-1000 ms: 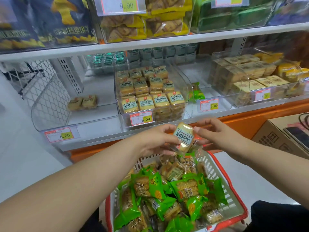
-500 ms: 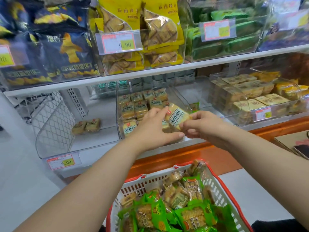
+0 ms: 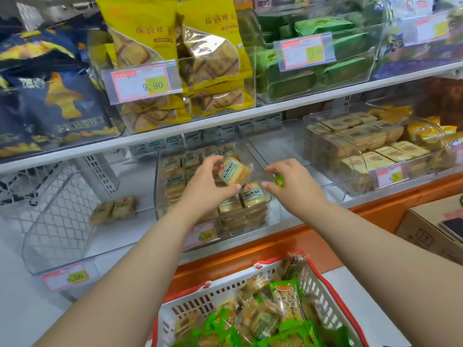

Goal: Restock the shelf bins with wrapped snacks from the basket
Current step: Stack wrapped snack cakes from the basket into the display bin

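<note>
My left hand [image 3: 206,187] grips a yellow wrapped snack [image 3: 234,171], tilted, just above the stacked rows of the same snack in the middle clear bin [image 3: 158,196] on the lower shelf. My right hand [image 3: 294,185] hovers to the right of that snack with fingers spread and nothing in them, over the bin's right wall. A small green packet [image 3: 279,182] lies just behind its fingers. The white basket with a red rim [image 3: 327,286] sits below at the bottom centre, piled with green and clear wrapped snacks [image 3: 265,319].
The left clear bin [image 3: 50,236] holds two yellow packets [image 3: 114,209]. The right bin [image 3: 360,144] is stacked with pale boxed snacks. Above, a shelf [image 3: 250,116] carries yellow, green and dark blue bags. A cardboard box [image 3: 426,229] stands at the right.
Both hands carried the yellow snack up from the basket to the middle bin. My right hand has let go and moved right; the left hand still holds it.
</note>
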Demonstrator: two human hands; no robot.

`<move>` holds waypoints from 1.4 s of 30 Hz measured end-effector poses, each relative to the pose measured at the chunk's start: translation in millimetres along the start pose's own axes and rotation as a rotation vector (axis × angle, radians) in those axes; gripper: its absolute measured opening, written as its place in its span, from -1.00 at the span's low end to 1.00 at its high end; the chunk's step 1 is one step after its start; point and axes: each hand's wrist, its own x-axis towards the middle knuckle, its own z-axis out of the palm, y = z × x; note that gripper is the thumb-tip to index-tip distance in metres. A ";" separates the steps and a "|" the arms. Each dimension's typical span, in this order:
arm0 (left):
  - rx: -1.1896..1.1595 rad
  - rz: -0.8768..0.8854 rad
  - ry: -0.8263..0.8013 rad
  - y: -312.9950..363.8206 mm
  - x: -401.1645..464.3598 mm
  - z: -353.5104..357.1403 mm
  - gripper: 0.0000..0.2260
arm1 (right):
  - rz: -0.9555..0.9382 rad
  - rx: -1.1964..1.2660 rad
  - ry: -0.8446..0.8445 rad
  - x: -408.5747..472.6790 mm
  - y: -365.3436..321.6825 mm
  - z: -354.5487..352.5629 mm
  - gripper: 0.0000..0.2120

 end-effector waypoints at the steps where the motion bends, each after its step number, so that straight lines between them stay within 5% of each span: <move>1: -0.010 0.003 0.008 -0.5 2.9 0.8 -0.30 | -0.004 -0.027 -0.040 0.6 3.8 3.8 -0.65; 13: -0.082 -0.022 0.028 -9.0 67.7 22.6 -0.47 | 0.054 0.018 0.061 3.1 0.5 27.0 -0.76; 31: 0.885 0.098 -0.287 -13.5 99.9 27.7 -0.40 | 0.009 0.031 0.041 5.8 7.3 26.7 -0.73; 42: 0.791 0.110 -0.257 -27.8 97.8 39.9 -0.39 | 0.092 0.143 0.017 6.8 11.2 23.0 -0.71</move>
